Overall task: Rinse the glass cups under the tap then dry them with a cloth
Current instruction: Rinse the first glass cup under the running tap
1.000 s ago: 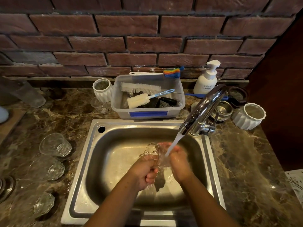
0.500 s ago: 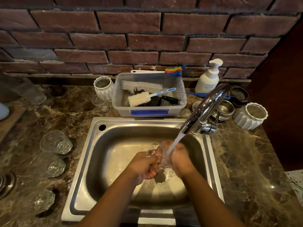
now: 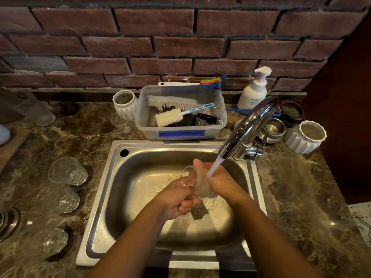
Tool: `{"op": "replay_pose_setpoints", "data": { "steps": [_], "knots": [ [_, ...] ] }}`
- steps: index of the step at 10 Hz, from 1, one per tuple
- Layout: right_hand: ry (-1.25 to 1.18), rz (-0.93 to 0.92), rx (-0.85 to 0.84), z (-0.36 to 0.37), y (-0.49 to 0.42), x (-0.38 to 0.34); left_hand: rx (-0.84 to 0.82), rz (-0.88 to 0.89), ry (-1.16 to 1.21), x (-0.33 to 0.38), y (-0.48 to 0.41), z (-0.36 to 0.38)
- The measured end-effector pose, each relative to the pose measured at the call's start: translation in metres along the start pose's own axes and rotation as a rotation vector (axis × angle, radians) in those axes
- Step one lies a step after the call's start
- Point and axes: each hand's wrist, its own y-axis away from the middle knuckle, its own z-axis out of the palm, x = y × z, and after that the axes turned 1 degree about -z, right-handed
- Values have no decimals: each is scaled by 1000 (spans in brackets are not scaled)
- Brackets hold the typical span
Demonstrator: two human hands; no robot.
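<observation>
Over the steel sink both my hands hold one clear glass cup under the running tap. My left hand grips the cup from the left side. My right hand closes on it from the right, and the water stream lands on that hand and the cup. Three more glass cups lie on their sides on the marble counter at the left: one at the back, one in the middle, one at the front. No cloth is in view.
A plastic tub of brushes stands behind the sink. White ribbed pots, a small glass, a soap pump bottle and steel bowls sit along the brick wall. A wooden board lies at the far left.
The cup has turned in my hands under the stream, and my hands have shifted slightly up and right toward the spout. The cups on the counter have not moved.
</observation>
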Motion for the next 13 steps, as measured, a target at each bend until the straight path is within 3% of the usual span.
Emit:
{"op": "replay_pose_setpoints", "data": {
  "steps": [1, 2, 3, 4, 5, 6, 7, 8, 11, 12, 13],
  "knots": [
    [-223, 220, -38, 5, -20, 20, 5, 98, -131, 5, 1, -1],
    [-552, 372, -19, 16, -14, 26, 126, 74, -138, 0, -3, 1],
    [-669, 356, 97, 26, -10, 29, 215, -39, 68, -10, -2, 5],
    [-585, 182, 276, 36, 0, 30, 146, -157, 300, -19, 1, 13],
    [-595, 65, 275, 34, 9, 29, 95, -160, 372, -20, 3, 15],
    [-520, 47, 163, 22, 5, 27, 6, -106, 245, -10, 6, 7],
    [-380, 144, 41, 17, -22, 44, -41, -85, 26, 1, 7, -1],
    [-468, 183, 52, 12, -26, 28, 27, -55, -76, 9, 6, 1],
    [-976, 291, 275, 38, 4, 26, 480, 111, -175, -7, 3, 32],
    [-1100, 362, 234, 51, 12, 33, 369, 278, -64, -13, 4, 38],
    [-1111, 345, 302, 57, 13, 39, 239, 305, -80, -15, 4, 32]
  ]
}}
